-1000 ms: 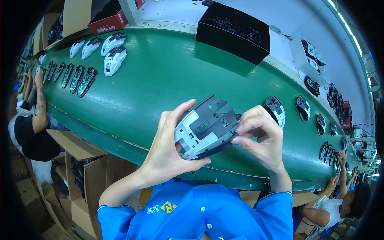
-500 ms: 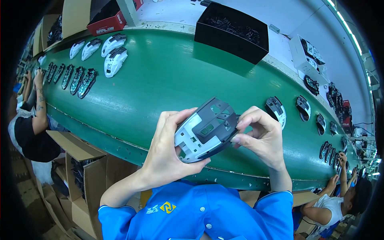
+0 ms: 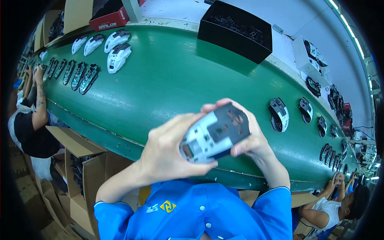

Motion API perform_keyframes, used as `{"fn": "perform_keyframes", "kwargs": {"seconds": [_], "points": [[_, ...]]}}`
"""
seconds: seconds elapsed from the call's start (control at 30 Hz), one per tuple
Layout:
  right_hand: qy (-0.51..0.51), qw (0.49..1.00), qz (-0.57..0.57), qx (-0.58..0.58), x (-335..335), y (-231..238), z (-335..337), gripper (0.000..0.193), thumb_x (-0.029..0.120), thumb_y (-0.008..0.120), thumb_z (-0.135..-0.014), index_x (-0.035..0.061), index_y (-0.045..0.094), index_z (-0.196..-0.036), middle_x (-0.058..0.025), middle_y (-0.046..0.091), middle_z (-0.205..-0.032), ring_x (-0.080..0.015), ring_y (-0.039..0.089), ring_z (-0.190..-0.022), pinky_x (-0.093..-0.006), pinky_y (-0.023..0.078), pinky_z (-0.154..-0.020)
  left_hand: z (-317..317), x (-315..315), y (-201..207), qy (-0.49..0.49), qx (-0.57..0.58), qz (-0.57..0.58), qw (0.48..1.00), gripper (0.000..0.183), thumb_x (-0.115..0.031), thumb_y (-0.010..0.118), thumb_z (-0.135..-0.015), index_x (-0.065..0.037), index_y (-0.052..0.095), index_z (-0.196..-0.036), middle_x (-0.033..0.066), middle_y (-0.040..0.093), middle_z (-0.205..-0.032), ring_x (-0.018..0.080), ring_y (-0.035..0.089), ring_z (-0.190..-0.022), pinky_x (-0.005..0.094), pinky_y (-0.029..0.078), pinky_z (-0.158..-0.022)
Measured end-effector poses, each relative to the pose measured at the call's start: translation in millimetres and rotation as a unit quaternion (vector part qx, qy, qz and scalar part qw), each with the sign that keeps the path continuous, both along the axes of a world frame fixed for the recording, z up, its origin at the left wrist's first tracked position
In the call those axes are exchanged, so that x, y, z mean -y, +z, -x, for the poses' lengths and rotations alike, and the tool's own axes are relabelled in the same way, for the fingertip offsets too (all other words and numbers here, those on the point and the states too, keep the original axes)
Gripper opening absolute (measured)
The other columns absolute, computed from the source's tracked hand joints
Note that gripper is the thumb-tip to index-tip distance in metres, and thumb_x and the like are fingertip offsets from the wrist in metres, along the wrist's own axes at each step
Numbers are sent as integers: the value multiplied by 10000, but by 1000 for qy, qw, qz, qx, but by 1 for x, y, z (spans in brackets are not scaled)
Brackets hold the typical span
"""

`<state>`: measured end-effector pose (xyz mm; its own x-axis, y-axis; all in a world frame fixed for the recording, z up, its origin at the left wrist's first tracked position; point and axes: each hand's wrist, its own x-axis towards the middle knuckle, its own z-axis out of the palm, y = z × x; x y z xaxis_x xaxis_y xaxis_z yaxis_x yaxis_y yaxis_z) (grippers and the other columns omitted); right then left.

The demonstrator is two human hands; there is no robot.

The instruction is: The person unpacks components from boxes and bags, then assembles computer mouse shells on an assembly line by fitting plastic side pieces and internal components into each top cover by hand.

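Observation:
A white and dark grey computer mouse shell (image 3: 215, 134) with several cut-outs is held in the air above the near edge of the green bench. My left hand (image 3: 168, 146) wraps round its white end, thumb along the lower side. On the dark end, my right hand (image 3: 253, 138) grips with the fingers behind the far side and the thumb at the near side. Both hands are closed on the shell, whose underside is hidden. It looks slightly blurred by motion.
The green bench (image 3: 168, 76) carries white shells (image 3: 119, 58) and circuit-board bases (image 3: 89, 79) at left, and mouse shells (image 3: 279, 115) at right. Behind stands a black box (image 3: 236, 34) of small dark parts. Cardboard boxes (image 3: 94, 176) stand lower left. Co-workers sit on both sides.
My right hand has gone from pinching at the shell's right edge to wrapping round its dark end. The shell has turned and tilted slightly, and the view has shifted a little.

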<state>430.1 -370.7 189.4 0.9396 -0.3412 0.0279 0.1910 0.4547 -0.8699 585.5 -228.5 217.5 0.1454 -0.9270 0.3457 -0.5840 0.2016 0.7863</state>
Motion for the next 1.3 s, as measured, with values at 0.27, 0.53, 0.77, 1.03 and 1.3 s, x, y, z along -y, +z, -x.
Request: {"fn": "perform_keyframes", "kwargs": {"seconds": [0.27, 0.53, 0.77, 1.03, 1.3], "points": [[-21, 997, 20, -74, 3, -10, -9, 877, 203, 863, -553, 10, 419, -1285, -146, 480, -1322, -244, 483, -1200, -381, 375, -1036, -12, 3, -19, -21, -87, -104, 991, 778, -211, 824, -582, 39, 471, -1229, 183, 545, -1087, 300, 592, -988, 371, 495, -828], [23, 910, 395, -125, 5, 31, -2, 838, 249, 849, -608, 3, 437, -1295, -155, 513, -1291, -259, 477, -1212, -370, 372, -1020, -25, 1, -25, -56, -215, -105, 969, 713, -259, 866, -584, 34, 557, -1156, 120, 577, -1014, 204, 576, -945, 307, 451, -845], [-203, 761, 580, -206, 162, 65, -53, 242, 129, 633, -797, -4, 669, -997, -140, 683, -936, -218, 658, -870, -324, 509, -802, -74, -4, -56, 39, -536, -160, 828, 805, -430, 720, -702, 58, 407, -1261, 91, 605, -860, 50, 475, -453, 160, 345, -324], [-76, 556, 727, -395, 308, 19, -114, 202, 209, 663, -746, 122, 717, -921, -75, 696, -870, -232, 656, -837, -355, 511, -762, -98, -2, -53, 83, -558, -170, 808, 855, -474, 744, -661, 44, 410, -1254, 83, 576, -874, 57, 508, -480, 168, 404, -326], [10, 476, 800, -365, 301, -4, -144, 256, 155, 691, -681, 134, 663, -935, -68, 593, -887, -266, 599, -903, -390, 522, -716, -110, 9, -58, 98, -511, -221, 825, 878, -470, 751, -608, 56, 431, -1233, 99, 598, -902, 65, 544, -530, 169, 401, -340]]}}
